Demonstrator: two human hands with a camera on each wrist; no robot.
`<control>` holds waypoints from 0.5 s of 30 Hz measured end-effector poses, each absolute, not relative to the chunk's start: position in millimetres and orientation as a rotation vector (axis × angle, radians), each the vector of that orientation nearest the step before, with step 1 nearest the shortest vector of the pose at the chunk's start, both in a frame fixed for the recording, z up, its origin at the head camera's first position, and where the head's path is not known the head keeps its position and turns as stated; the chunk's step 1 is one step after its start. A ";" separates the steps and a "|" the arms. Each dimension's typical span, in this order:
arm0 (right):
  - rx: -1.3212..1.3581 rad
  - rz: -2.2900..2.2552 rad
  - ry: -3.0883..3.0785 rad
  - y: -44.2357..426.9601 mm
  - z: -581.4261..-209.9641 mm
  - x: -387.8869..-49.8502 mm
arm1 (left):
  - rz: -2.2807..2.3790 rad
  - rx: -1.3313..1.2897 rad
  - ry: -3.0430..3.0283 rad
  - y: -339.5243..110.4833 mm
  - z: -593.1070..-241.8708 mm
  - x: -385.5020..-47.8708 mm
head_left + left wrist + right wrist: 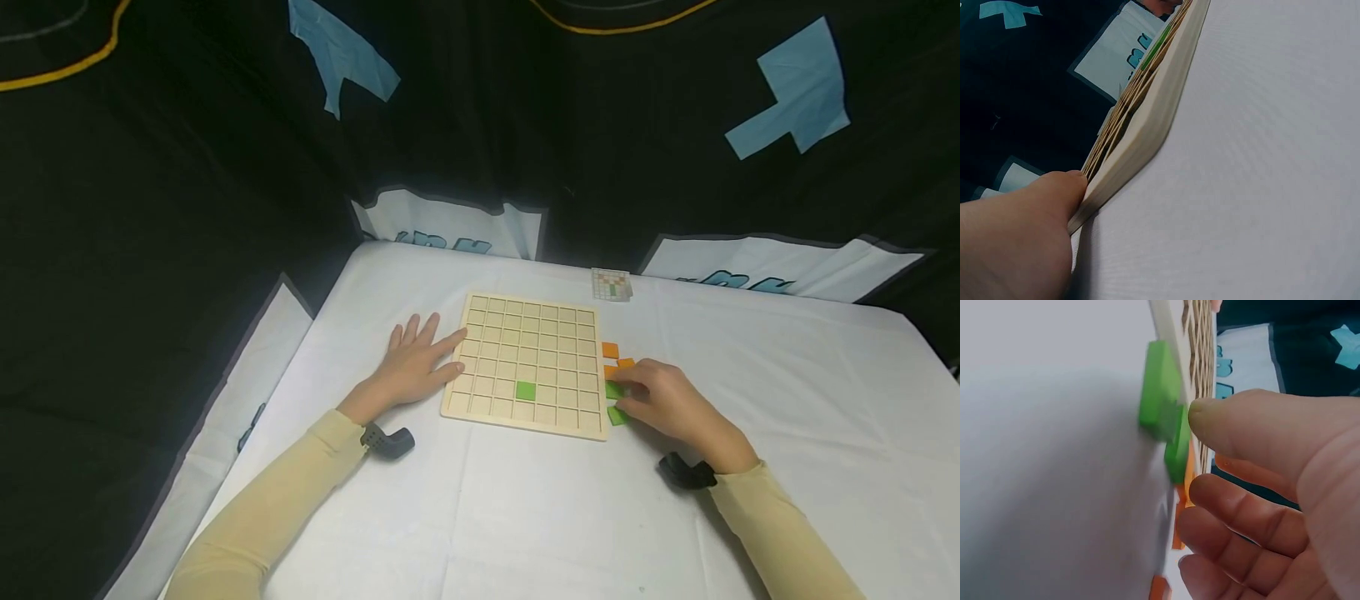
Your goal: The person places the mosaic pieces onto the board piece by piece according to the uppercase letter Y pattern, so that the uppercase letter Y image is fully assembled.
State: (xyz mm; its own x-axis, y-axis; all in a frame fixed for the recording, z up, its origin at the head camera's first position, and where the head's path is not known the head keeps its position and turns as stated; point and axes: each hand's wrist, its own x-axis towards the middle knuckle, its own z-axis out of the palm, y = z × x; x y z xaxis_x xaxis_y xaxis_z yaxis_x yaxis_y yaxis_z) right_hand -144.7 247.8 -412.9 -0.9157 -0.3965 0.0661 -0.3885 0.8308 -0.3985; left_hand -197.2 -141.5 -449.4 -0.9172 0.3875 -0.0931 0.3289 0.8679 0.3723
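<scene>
Bkgd lettering [723,277] illegible, L hand [412,367] spread @ board [528,360], R hand [663,402] @ tiles [617,416], grip unclear

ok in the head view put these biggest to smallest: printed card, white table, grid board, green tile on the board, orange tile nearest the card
1. White table
2. Grid board
3. Printed card
4. Green tile and orange tile: too alike to rank
</scene>
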 end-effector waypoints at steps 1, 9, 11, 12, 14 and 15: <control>-0.626 -0.638 2.986 249.4 -413.1 -143.6 | 0.528 0.557 2.876 -141.4 -449.5 -197.2; -0.573 -0.637 2.961 253.6 -410.8 -138.3 | 0.539 0.549 2.871 -141.0 -449.1 -197.9; -0.590 -0.642 2.957 253.8 -410.6 -137.5 | 0.537 0.551 2.873 -141.0 -449.0 -197.7; -0.601 -0.644 2.955 253.9 -410.8 -137.2 | 0.537 0.553 2.873 -141.0 -449.0 -197.4; -0.622 -0.647 2.953 254.5 -411.8 -137.0 | 0.535 0.557 2.875 -140.9 -448.7 -196.7; -0.633 -0.652 2.951 254.7 -412.1 -136.8 | 0.533 0.557 2.875 -140.8 -448.5 -196.5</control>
State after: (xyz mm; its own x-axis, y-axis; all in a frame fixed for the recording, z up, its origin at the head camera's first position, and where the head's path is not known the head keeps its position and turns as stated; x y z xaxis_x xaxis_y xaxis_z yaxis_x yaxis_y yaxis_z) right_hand -136.8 254.7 -412.1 -0.9145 -0.4031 0.0351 -0.3803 0.8267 -0.4147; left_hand -196.5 -140.8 -448.5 -0.9170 0.3882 -0.0919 0.3294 0.8668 0.3744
